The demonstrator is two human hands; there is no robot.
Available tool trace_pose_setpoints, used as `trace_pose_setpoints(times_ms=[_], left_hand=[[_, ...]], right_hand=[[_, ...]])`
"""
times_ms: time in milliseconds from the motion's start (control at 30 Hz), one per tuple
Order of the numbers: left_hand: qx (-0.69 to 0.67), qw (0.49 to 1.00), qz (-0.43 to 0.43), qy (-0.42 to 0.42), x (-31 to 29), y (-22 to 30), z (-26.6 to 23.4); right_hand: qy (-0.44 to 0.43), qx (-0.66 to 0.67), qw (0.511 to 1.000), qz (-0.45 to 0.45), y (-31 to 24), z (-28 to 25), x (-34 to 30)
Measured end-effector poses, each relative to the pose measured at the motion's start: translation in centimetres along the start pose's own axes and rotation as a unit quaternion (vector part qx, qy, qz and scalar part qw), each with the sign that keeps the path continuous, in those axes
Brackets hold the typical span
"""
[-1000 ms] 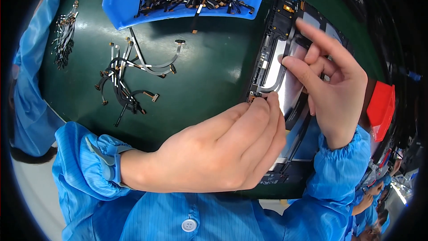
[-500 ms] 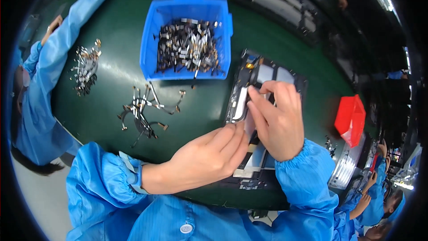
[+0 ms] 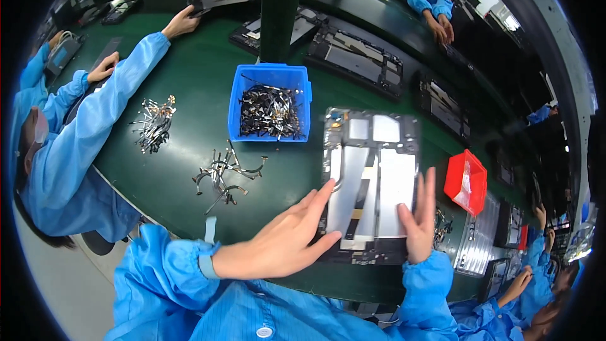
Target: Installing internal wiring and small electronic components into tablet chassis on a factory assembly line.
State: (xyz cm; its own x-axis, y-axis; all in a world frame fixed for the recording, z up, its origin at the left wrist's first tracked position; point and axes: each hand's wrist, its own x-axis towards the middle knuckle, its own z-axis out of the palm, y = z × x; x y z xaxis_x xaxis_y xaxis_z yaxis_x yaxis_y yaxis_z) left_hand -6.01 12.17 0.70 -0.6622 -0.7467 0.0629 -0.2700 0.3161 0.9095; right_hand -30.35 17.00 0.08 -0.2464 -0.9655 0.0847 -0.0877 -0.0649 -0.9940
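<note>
An opened tablet [image 3: 398,183], its silvery battery panels and black frame showing, is in front of me at centre right. My left hand [image 3: 281,237] is at its left edge, thumb and index finger spread against the frame. At the opposite edge is my right hand [image 3: 418,224], its thumb over a silver panel and its fingers stretched up along the side. Both hands hold the tablet between them. Whether it lies flat or is slightly raised, I cannot tell. Left of it lies a loose cluster of small flex cables [image 3: 222,173].
A blue bin [image 3: 269,136] full of flex cables stands beyond, below a dark post [image 3: 278,19]. Another cable pile [image 3: 154,125] lies near a co-worker's blue sleeve [image 3: 107,110] at left. A red bin [image 3: 476,183] is right. More opened tablets [image 3: 356,60] lie farther back.
My fingers have left the tablet's upper left part and spread to its two sides. The tablet now sits straighter. The view has shifted, showing more of the far table.
</note>
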Motion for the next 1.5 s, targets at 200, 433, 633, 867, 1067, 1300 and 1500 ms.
trace_pose_setpoints(times_ms=[200, 433, 633, 867, 1067, 1300, 1500], left_hand=[[0.184, 0.979, 0.088, -0.021, 13.6, 2.5, -4.7], [0.433, 0.827, -0.243, 0.262, 31.4, -8.7, -6.9], [0.306, 0.827, -0.402, 0.248, 34.9, -12.8, -9.7], [0.329, 0.85, -0.369, 0.182, 38.3, -11.5, -8.3], [-0.299, 0.906, -0.295, 0.053, 39.6, -8.5, -11.3], [-0.263, 0.951, -0.116, 0.116, 38.0, 4.0, -11.4], [-0.434, 0.878, -0.06, 0.19, 30.8, 9.2, -11.2]], right_hand=[[0.082, -0.086, 0.993, -0.003, -4.6, -4.8, 2.1], [0.118, -0.061, 0.991, 0.005, -5.7, -9.2, -0.3], [0.158, -0.028, 0.986, 0.036, -5.6, -11.7, -3.3], [0.165, -0.037, 0.984, 0.056, -4.7, -12.4, -2.0], [0.055, 0.03, 0.992, 0.114, -4.6, -10.5, 1.4], [0.049, 0.142, 0.971, 0.185, 2.0, -6.7, 11.3], [0.077, 0.066, 0.992, 0.07, 7.2, -2.4, 26.2]])
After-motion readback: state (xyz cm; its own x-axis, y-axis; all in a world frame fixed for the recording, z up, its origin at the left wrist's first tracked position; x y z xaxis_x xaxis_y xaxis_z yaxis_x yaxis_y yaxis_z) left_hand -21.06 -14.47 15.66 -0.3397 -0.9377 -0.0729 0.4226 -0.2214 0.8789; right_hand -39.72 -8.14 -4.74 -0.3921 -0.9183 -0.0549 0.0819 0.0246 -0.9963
